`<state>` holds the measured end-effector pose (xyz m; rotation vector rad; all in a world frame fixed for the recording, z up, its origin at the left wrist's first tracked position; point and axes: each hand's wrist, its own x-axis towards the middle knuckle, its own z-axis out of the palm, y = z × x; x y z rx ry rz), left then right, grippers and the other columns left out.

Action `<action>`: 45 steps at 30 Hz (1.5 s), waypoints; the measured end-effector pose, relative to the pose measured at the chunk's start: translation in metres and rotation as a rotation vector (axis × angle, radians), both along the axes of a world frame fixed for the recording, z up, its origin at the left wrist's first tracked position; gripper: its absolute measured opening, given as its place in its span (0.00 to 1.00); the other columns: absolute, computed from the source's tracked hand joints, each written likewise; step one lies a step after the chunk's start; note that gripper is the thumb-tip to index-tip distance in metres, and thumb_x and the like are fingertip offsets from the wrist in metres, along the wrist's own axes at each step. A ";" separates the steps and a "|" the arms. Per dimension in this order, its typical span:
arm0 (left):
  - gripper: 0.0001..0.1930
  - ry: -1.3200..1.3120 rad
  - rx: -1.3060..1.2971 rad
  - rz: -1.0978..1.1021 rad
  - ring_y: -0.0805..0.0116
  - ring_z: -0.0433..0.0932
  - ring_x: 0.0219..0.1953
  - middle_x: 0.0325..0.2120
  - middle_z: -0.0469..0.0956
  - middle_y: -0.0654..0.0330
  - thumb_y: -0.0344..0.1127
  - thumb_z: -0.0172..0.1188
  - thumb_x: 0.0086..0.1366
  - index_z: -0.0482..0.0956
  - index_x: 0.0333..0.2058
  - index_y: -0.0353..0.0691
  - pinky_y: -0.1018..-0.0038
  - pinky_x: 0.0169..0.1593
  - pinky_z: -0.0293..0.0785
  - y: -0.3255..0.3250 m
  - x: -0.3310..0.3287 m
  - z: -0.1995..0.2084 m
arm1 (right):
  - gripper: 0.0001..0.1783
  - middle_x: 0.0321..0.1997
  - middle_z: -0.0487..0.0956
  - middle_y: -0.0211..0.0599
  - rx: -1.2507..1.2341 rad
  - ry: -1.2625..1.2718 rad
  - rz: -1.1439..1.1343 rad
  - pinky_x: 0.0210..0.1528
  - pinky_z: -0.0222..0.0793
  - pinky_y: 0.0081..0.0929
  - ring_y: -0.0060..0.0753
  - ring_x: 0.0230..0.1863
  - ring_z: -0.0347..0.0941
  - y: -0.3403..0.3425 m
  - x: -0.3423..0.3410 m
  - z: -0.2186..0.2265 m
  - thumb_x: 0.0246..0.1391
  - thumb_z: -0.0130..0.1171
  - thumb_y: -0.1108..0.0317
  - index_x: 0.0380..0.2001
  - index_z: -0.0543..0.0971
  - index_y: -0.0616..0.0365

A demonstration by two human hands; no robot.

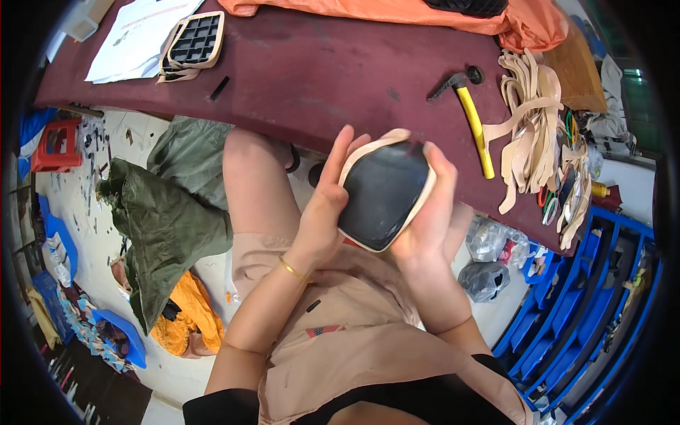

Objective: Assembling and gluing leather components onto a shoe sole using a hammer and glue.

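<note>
Above my lap, both hands grip a black, rounded shoe-sole piece (382,195) with its smooth face toward me. A beige strip (370,146) runs around its edge, and the strip's end stands up at the top. My left hand (324,202) is closed on the left side, thumb against the edge and fingers behind. On the right side my right hand (428,216) holds it, its thumb near the upper corner. The fingers behind the piece are partly hidden. On the table to the right lies a hammer (473,124) with a yellow handle.
Many beige strips (531,134) hang over the table's right side, near scissors (550,205). Similar black gridded pieces (195,42) rest on papers (134,42) at the far left. Orange cloth (319,10) lies at the back. Blue racks (574,312) stand right; a green sack (163,227) lies left.
</note>
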<state>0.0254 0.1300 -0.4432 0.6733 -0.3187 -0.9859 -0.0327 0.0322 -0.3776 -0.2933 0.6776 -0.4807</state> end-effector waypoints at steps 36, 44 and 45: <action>0.37 -0.273 0.268 0.151 0.67 0.64 0.57 0.52 0.68 0.55 0.32 0.71 0.49 0.62 0.57 0.35 0.68 0.61 0.58 -0.001 -0.016 0.030 | 0.27 0.47 0.75 0.40 -0.387 0.001 -0.287 0.53 0.66 0.34 0.37 0.50 0.72 0.014 -0.014 -0.009 0.59 0.37 0.47 0.48 0.70 0.59; 0.34 -0.257 0.323 -0.045 0.70 0.69 0.53 0.51 0.70 0.58 0.42 0.64 0.58 0.59 0.59 0.37 0.72 0.55 0.65 0.005 0.004 0.019 | 0.31 0.43 0.74 0.43 -0.667 0.124 -0.209 0.44 0.69 0.33 0.40 0.45 0.73 0.015 -0.029 -0.020 0.54 0.48 0.44 0.46 0.70 0.64; 0.35 -0.045 0.269 -0.094 0.68 0.69 0.53 0.52 0.70 0.57 0.52 0.57 0.60 0.60 0.60 0.37 0.70 0.56 0.65 0.011 0.011 0.016 | 0.25 0.38 0.74 0.41 -1.091 0.035 0.042 0.40 0.69 0.32 0.39 0.41 0.73 0.003 -0.042 -0.031 0.51 0.53 0.49 0.40 0.72 0.62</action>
